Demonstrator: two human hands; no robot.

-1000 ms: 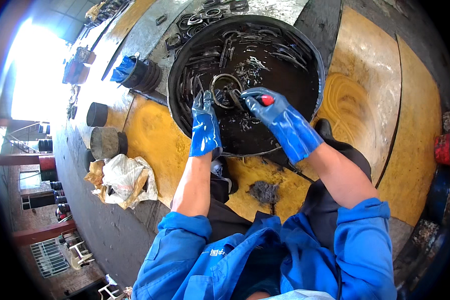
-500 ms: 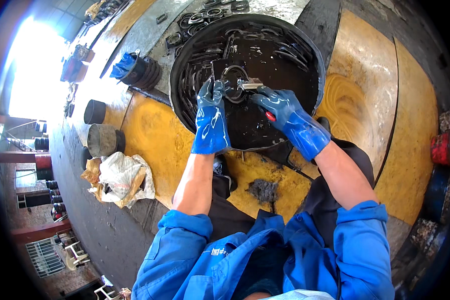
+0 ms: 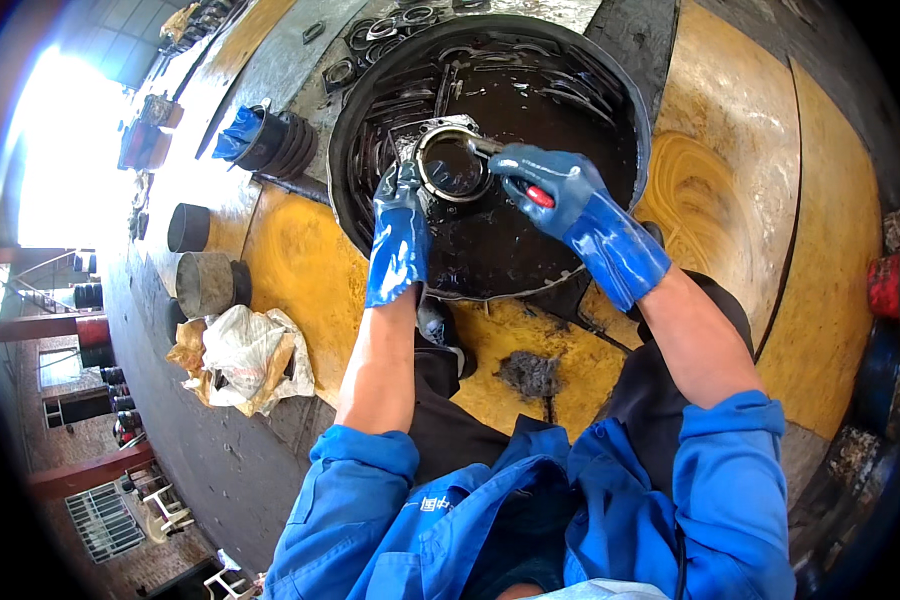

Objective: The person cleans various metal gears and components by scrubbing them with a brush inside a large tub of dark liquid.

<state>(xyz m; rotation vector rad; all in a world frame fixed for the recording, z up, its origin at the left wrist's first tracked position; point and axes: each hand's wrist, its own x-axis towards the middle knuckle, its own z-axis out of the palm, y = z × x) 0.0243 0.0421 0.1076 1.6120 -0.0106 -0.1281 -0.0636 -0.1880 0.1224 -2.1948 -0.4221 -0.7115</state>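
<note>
In a blue rubber glove, my left hand point(image 3: 398, 235) is closed on the left edge of an oily metal flange point(image 3: 449, 124) with a wide round opening. It holds the flange tilted above the dark liquid in a large round tub point(image 3: 642, 150). My right hand point(image 3: 577, 212), gloved the same way, grips a red-handled brush point(image 3: 485, 146). The brush's end meets the upper right rim of the opening; its bristles are hard to make out. Several dark ring-shaped parts point(image 3: 395, 105) lie in the tub's left and far sides.
More flanges point(image 3: 380, 32) lie beyond the tub at the far left. A dark bucket point(image 3: 270, 140) with blue gloves stands left of it. Nearer are an open metal cylinder point(image 3: 205, 283) and a crumpled white bag point(image 3: 255, 355). A grey wad point(image 3: 528, 375) rests on the yellow floor before me.
The flange has come left and turned its round opening more toward me. My left hand has shifted left with it. The brush has moved from across the opening to its upper right rim.
</note>
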